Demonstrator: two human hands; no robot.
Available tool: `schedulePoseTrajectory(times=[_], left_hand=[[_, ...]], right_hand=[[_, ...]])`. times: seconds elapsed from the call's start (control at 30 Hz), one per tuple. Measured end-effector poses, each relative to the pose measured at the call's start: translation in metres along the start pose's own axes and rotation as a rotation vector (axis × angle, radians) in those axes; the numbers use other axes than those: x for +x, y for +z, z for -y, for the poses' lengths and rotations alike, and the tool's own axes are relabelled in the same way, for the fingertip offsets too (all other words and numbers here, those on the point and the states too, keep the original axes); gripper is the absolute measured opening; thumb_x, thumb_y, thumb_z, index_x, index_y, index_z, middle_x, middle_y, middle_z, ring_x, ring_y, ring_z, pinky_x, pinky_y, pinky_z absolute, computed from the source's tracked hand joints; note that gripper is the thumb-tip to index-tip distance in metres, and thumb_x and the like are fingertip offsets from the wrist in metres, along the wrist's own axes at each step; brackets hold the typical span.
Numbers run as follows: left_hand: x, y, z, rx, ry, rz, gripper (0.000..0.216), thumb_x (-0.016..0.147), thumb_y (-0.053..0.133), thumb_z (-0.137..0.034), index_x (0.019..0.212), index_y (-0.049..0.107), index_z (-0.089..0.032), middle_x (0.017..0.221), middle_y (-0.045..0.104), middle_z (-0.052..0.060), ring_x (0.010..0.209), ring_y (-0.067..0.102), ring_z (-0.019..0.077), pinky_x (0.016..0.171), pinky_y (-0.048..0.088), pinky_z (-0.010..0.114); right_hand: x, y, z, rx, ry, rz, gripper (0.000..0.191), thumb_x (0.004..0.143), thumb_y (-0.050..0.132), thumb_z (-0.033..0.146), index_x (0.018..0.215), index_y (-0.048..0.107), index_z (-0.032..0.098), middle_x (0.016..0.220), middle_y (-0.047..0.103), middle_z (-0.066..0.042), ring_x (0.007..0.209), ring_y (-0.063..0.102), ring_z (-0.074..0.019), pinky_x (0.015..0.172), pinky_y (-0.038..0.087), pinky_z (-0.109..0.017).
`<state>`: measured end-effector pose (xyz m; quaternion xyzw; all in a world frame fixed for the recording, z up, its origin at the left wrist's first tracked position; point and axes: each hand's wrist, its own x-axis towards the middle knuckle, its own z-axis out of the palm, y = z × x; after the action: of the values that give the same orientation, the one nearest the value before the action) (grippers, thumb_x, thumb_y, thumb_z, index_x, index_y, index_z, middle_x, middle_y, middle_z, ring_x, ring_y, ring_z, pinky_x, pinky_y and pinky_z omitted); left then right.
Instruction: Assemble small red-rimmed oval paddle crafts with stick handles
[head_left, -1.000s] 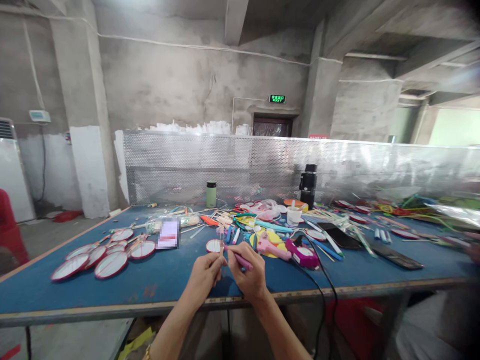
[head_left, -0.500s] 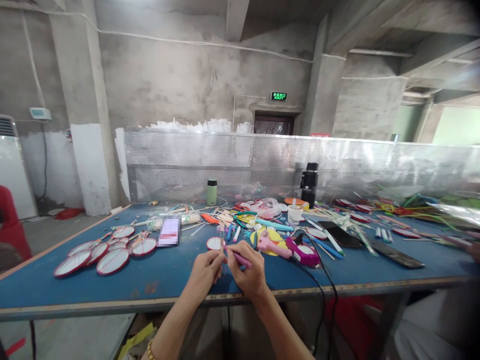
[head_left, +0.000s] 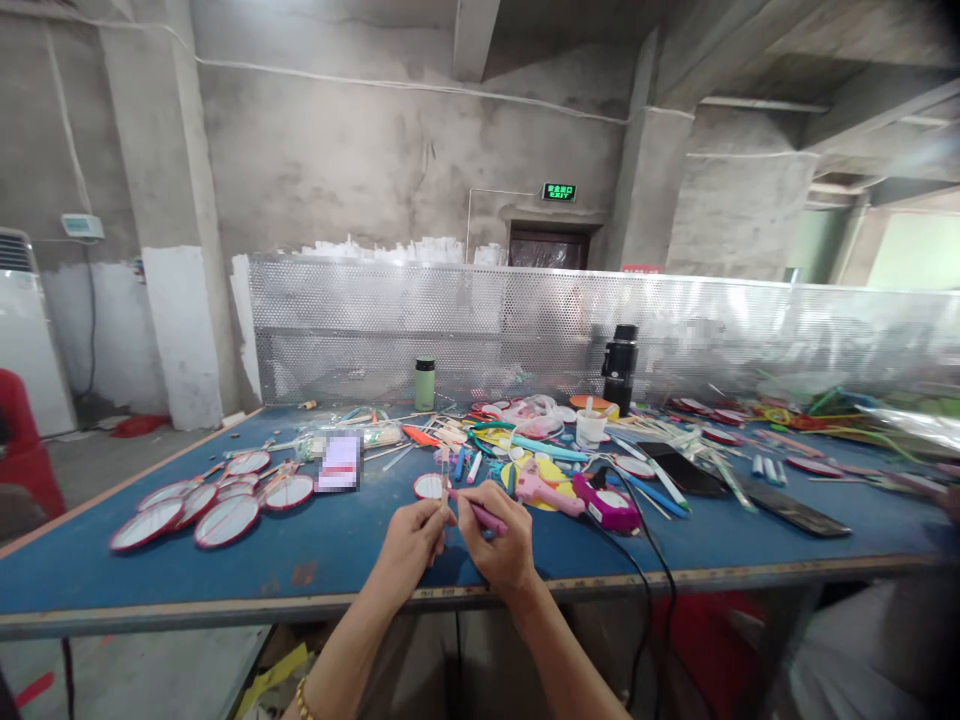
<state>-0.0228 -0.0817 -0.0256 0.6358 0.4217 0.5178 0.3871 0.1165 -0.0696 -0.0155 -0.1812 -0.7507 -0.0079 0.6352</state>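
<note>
Over the near edge of the blue table [head_left: 337,560], my left hand [head_left: 412,540] pinches a thin upright stick [head_left: 444,478] with a red-rimmed white disc [head_left: 427,486] lying just behind it. My right hand [head_left: 501,540] is closed round a pink pen-like tool [head_left: 480,514] whose tip points at the stick. The two hands almost touch. A pink glue gun [head_left: 544,490] and a magenta glue gun [head_left: 606,506] lie just right of my right hand, with a black cable [head_left: 651,570] running off the table edge.
Several red-rimmed discs on sticks [head_left: 202,505] lie at the left. Sticks, markers and coloured parts litter the middle and right, with a white cup [head_left: 590,428], a green bottle [head_left: 424,385], a black flask [head_left: 619,368] and a perforated metal screen [head_left: 525,330] behind. A red chair [head_left: 22,450] stands far left.
My hands stay together in the same grip; the view has shifted slightly, and the hands sit a little closer to the table's middle.
</note>
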Motion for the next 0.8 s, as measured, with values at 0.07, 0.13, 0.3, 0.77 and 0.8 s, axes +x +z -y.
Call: schedulePoseTrajectory(times=[0.07,0.13,0.3,0.77,0.8], left_hand=[[-0.0002,0.0001,-0.0008,0.007,0.004,-0.003,0.038,0.083,0.048,-0.048,0.062,0.052,-0.017,0.046,0.045,-0.005,0.039,0.037,0.0084,0.041,0.028,0.02],[-0.0001,0.0002,-0.0015,0.015,0.003,-0.007,0.039,0.083,0.047,-0.049,0.062,0.051,-0.017,0.046,0.045,-0.005,0.039,0.037,0.0084,0.041,0.027,0.021],[-0.0006,0.0005,-0.0026,0.014,-0.003,-0.001,0.039,0.083,0.047,-0.05,0.062,0.052,-0.017,0.046,0.044,-0.005,0.039,0.036,0.0083,0.041,0.027,0.021],[-0.0013,0.0001,-0.0026,-0.011,-0.01,0.0,0.039,0.081,0.05,-0.052,0.067,0.056,-0.016,0.046,0.045,-0.005,0.039,0.036,0.0083,0.041,0.027,0.02],[-0.0013,0.0001,-0.0029,-0.012,-0.009,0.001,0.039,0.081,0.05,-0.052,0.067,0.056,-0.016,0.046,0.045,-0.005,0.038,0.036,0.0082,0.041,0.027,0.02]], right_hand=[[-0.0004,0.0003,-0.0009,-0.002,0.003,0.022,0.017,0.081,0.057,0.005,0.09,0.063,0.019,0.075,0.061,-0.003,0.065,0.053,-0.0131,0.061,0.045,-0.026],[-0.001,0.0004,-0.0015,-0.004,0.011,0.045,0.018,0.081,0.057,0.006,0.091,0.063,0.019,0.075,0.06,-0.003,0.064,0.053,-0.0132,0.06,0.044,-0.026],[-0.002,0.0004,-0.0016,-0.001,0.016,0.045,0.018,0.081,0.057,0.006,0.092,0.063,0.019,0.075,0.061,-0.003,0.065,0.053,-0.0135,0.062,0.045,-0.027],[0.0004,-0.001,0.0017,-0.047,0.0,-0.019,0.013,0.082,0.056,0.008,0.085,0.063,0.019,0.073,0.063,-0.003,0.064,0.056,-0.0139,0.061,0.048,-0.026],[0.0005,-0.001,0.0017,-0.049,0.003,-0.018,0.013,0.082,0.056,0.008,0.085,0.063,0.019,0.073,0.062,-0.003,0.064,0.056,-0.0138,0.061,0.047,-0.026]])
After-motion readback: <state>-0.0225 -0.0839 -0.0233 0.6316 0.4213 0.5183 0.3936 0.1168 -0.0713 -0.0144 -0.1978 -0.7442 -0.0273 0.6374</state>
